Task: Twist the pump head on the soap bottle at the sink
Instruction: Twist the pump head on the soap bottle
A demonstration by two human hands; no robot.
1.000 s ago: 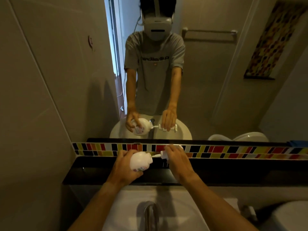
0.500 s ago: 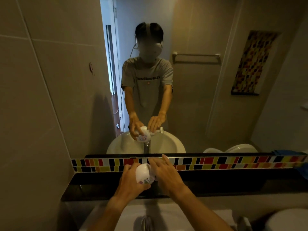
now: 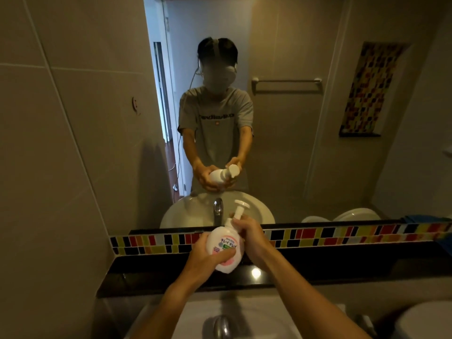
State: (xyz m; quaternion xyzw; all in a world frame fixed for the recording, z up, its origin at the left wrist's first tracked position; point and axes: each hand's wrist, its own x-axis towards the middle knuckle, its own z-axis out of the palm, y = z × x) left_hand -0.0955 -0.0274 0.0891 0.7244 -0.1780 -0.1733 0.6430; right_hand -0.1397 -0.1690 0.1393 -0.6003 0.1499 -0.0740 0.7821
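A white soap bottle (image 3: 223, 245) with a pink label hangs in the air above the black ledge (image 3: 342, 265), label turned towards me. My left hand (image 3: 208, 259) wraps its lower body from the left. Its white pump head (image 3: 241, 207) points up and away. My right hand (image 3: 252, 237) grips the pump's neck just below the head. The mirror ahead repeats both hands and the bottle.
A white basin (image 3: 256, 316) with a chrome tap (image 3: 221, 326) lies below my forearms. A band of coloured tiles (image 3: 342, 234) runs under the mirror. A tiled wall stands at the left, a white toilet lid (image 3: 425, 321) at the lower right.
The bottle has turned from lying sideways to nearly upright with its label facing me. My right hand has shifted onto the pump neck. The camera has tilted up.
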